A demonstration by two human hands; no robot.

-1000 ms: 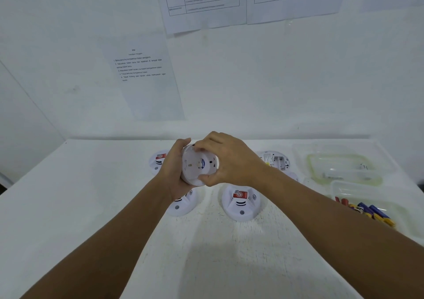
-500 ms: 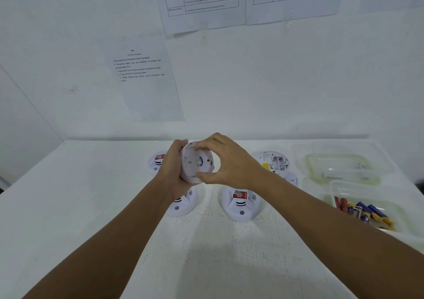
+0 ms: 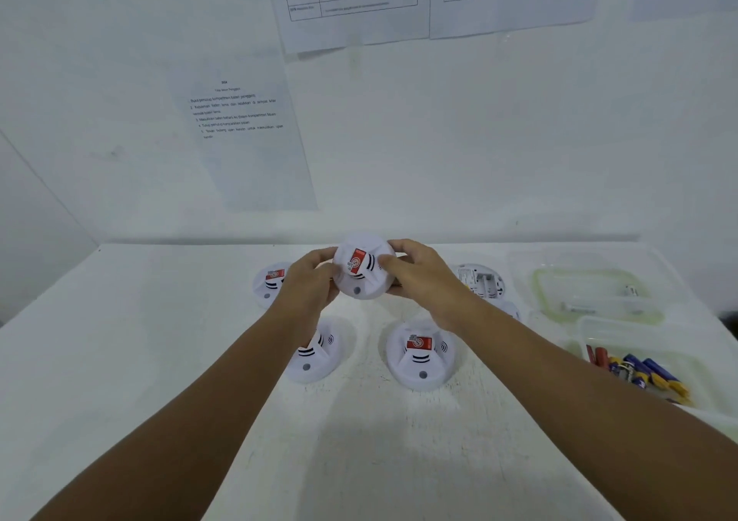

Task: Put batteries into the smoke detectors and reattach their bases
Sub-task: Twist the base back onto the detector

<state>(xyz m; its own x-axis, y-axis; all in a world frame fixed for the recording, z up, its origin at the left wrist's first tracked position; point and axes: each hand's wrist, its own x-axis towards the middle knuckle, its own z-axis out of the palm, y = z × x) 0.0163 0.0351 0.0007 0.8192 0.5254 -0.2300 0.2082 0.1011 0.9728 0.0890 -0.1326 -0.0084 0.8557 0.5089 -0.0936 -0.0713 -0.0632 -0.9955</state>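
Both hands hold a white smoke detector (image 3: 361, 271) with a red label above the table, its domed top facing me. My left hand (image 3: 309, 283) grips its left side and my right hand (image 3: 419, 277) grips its right side. Three more detectors stand dome-up on the table: one at back left (image 3: 271, 283), one front left (image 3: 315, 354), one front centre (image 3: 421, 354). An open detector (image 3: 481, 281) with its battery bay showing lies to the right, partly behind my right wrist. Batteries (image 3: 639, 372) lie in a clear tub.
The clear tub (image 3: 655, 336) with red, blue and yellow batteries stands at the right edge. A green-rimmed clear container (image 3: 595, 293) with a few small parts stands behind it. Printed sheets (image 3: 239, 121) hang on the wall behind the white table (image 3: 159, 360).
The held detector has been turned over: its flat base faced me before, now its domed top with the red label does. Both hands shifted to its sides.
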